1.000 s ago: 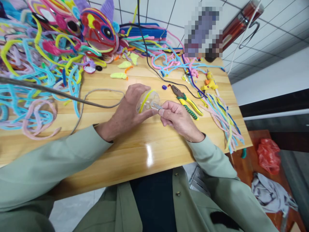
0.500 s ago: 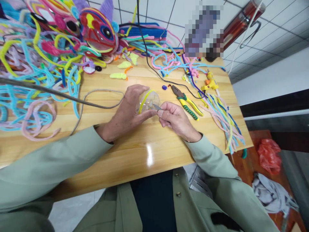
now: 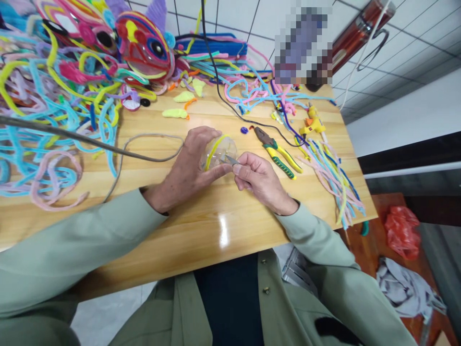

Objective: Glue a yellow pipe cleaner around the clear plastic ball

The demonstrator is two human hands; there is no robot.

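My left hand (image 3: 187,168) is closed round a clear plastic ball (image 3: 218,151) with a yellow pipe cleaner running over its curve. It holds the ball just above the wooden table (image 3: 201,226). My right hand (image 3: 261,182) pinches a small metal blade (image 3: 230,160), and the blade's tip touches the ball's right side. Pliers with yellow and green handles (image 3: 279,153) lie on the table just right of my right hand.
Heaps of coloured pipe cleaners (image 3: 54,110) cover the table's left and back. A colourful fish figure (image 3: 146,45) stands at the back. A yellow glue gun (image 3: 312,124) and more pipe cleaners (image 3: 333,175) lie at the right. A grey cable (image 3: 144,144) and black cord (image 3: 223,96) cross the table.
My right hand has shifted slightly left and down, and the blade now points up at the ball. My left hand keeps its hold on the ball.
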